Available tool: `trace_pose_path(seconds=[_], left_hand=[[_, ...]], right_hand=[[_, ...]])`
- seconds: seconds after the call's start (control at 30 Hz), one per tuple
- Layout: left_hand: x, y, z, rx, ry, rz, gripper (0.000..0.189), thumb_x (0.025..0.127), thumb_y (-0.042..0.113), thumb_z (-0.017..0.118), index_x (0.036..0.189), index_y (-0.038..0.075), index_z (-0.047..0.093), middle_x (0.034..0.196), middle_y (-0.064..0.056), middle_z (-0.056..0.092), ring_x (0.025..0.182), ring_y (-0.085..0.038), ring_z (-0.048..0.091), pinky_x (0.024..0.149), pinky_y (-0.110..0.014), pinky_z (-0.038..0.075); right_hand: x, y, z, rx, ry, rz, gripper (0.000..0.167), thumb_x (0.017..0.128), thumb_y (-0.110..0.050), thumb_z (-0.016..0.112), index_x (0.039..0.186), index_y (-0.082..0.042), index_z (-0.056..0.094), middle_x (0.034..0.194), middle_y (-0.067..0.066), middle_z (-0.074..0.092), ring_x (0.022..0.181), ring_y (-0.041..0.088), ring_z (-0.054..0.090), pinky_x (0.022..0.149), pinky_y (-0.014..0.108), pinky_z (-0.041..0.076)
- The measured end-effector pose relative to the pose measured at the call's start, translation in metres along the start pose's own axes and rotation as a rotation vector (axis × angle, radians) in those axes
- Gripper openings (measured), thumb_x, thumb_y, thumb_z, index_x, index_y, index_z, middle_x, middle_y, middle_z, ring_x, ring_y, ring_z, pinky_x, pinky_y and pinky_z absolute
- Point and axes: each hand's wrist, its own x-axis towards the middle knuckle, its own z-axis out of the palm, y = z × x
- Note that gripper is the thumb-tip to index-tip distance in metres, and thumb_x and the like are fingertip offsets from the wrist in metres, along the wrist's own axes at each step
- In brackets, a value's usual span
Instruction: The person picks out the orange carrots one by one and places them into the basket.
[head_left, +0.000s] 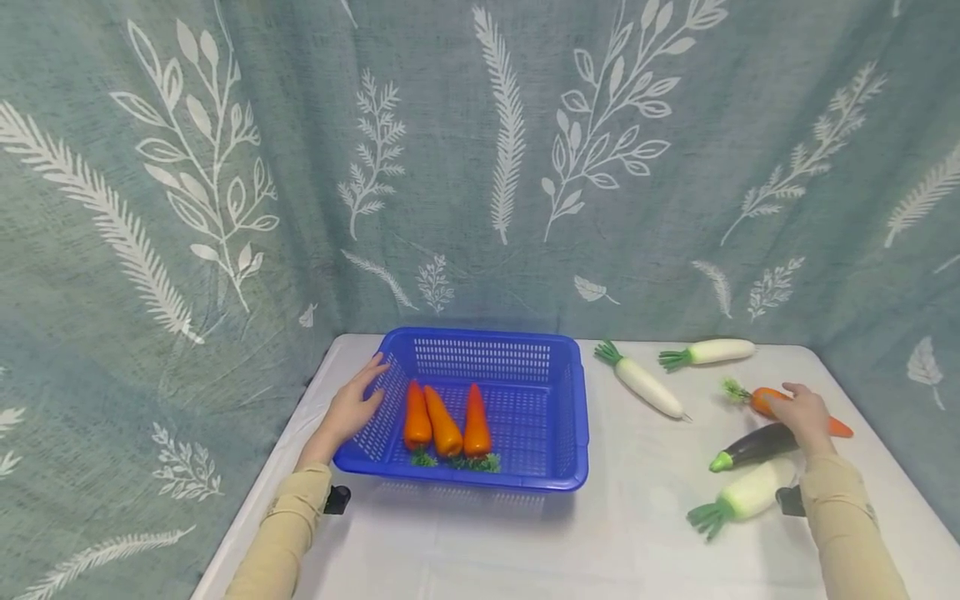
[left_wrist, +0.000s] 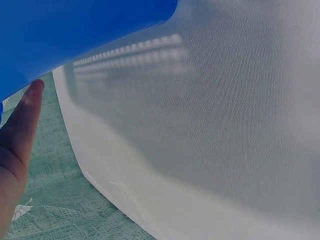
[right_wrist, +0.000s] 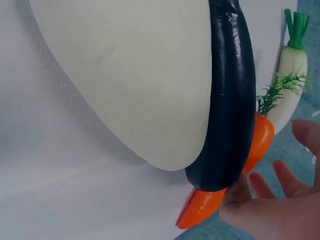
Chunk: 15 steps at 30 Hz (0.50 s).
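At the left side of the blue basket (head_left: 480,481) is my left hand (head_left: 351,412), its fingers spread along the rim and the thumb apart. In the left wrist view, part of that hand (left_wrist: 20,135) shows beside the basket's blue wall (left_wrist: 90,30). Inside the basket lie three orange carrots (head_left: 444,423) with green tops. Over on the right, my right hand (head_left: 806,417) reaches over another carrot (head_left: 767,402), partly covering it. The right wrist view shows that hand (right_wrist: 280,205) with fingers apart, near the carrot (right_wrist: 260,140) and the end of an eggplant (right_wrist: 232,100).
A thick white radish (head_left: 753,490) lies in front of the eggplant (head_left: 761,446). Two slimmer white radishes (head_left: 648,387) (head_left: 723,351) lie farther back on the white table (head_left: 637,533). A patterned green curtain (head_left: 465,167) hangs behind and at the sides.
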Motion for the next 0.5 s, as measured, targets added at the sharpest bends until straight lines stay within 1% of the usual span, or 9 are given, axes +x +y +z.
trace_pose_path(seconds=[0.07, 0.23, 0.37, 0.5], left_hand=[[0.000, 0.001, 0.000, -0.001, -0.005, -0.006, 0.045, 0.093, 0.000, 0.046, 0.138, -0.004, 0.043, 0.154, -0.020, 0.027, 0.139, -0.042, 0.030, 0.114, -0.055, 0.025], [0.000, 0.005, -0.001, -0.017, -0.020, -0.020, 0.045, 0.094, 0.001, 0.046, 0.138, -0.004, 0.043, 0.154, -0.020, 0.026, 0.139, -0.042, 0.028, 0.114, -0.055, 0.024], [0.000, 0.005, -0.002, -0.023, -0.020, -0.026, 0.044, 0.094, 0.001, 0.046, 0.138, -0.003, 0.044, 0.154, -0.020, 0.027, 0.139, -0.042, 0.029, 0.114, -0.055, 0.024], [0.000, 0.005, -0.004, -0.021, -0.018, -0.024, 0.044, 0.094, 0.001, 0.046, 0.138, -0.004, 0.043, 0.154, -0.020, 0.027, 0.139, -0.043, 0.029, 0.114, -0.056, 0.024]], right_hand=[[0.000, 0.002, -0.002, -0.027, -0.049, -0.032, 0.069, 0.091, -0.027, 0.041, 0.136, 0.023, 0.023, 0.138, 0.046, 0.025, 0.127, 0.059, 0.024, 0.107, 0.063, 0.027], [-0.001, 0.002, -0.006, -0.077, -0.142, -0.068, 0.073, 0.092, -0.031, 0.043, 0.136, 0.024, 0.022, 0.137, 0.047, 0.024, 0.126, 0.060, 0.025, 0.105, 0.065, 0.028], [0.001, -0.003, -0.005, -0.118, -0.192, -0.094, 0.072, 0.093, -0.033, 0.042, 0.134, 0.024, 0.025, 0.134, 0.048, 0.027, 0.123, 0.061, 0.028, 0.103, 0.065, 0.031], [0.006, -0.010, 0.000, -0.187, -0.203, -0.171, 0.064, 0.093, -0.029, 0.043, 0.128, 0.024, 0.035, 0.127, 0.047, 0.037, 0.116, 0.060, 0.038, 0.097, 0.063, 0.038]])
